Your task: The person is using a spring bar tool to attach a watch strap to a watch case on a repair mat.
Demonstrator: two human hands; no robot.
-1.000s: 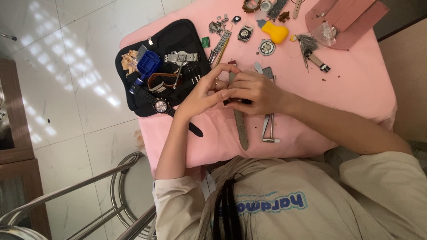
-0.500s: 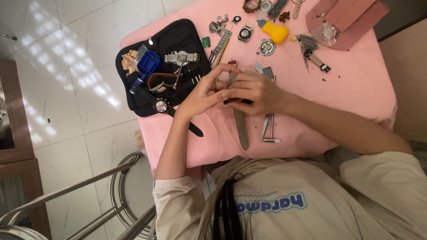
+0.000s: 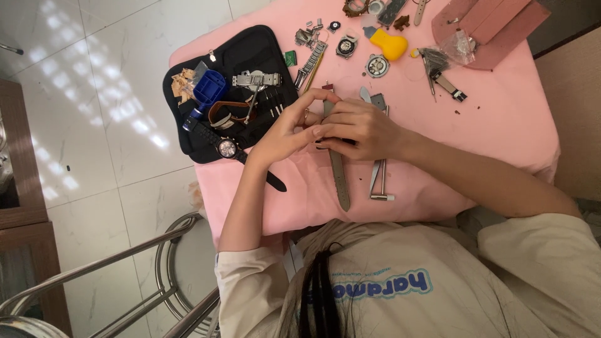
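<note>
- The left hand point(image 3: 285, 134) and right hand point(image 3: 360, 125) meet at the middle of the pink table point(image 3: 501, 138), fingertips touching over a grey strap point(image 3: 339, 175).
- The left fingers are narrow, pinched at the top of the strap near a small dark end piece; a ring shows on one finger.
- The right fingers curl closed over the strap's middle, pressing it from the 3 o'clock side; what lies under the palm is hidden.
- The strap runs from the hands toward 6 o'clock, lying flat on the table, its free end near the table's near edge.
- Just at 3 o'clock of the strap lies a small metal hammer point(image 3: 379, 181), parallel to it, apart from the right hand's wrist.
- At 9 o'clock of the left hand sits a black pouch point(image 3: 250, 50), open flat, bearing a blue tool point(image 3: 206, 91), a brown strap point(image 3: 225, 112) and a steel bracelet point(image 3: 256, 79).
- A dark watch point(image 3: 226, 148) lies at the pouch's lower edge, its band reaching under the left wrist.
- At 12 o'clock of the hands are watch cases and loose links, and a yellow blower point(image 3: 389, 45).
- At 1 o'clock stands a pink box point(image 3: 494, 25), with a clear bag point(image 3: 454, 47) just beside it.
</note>
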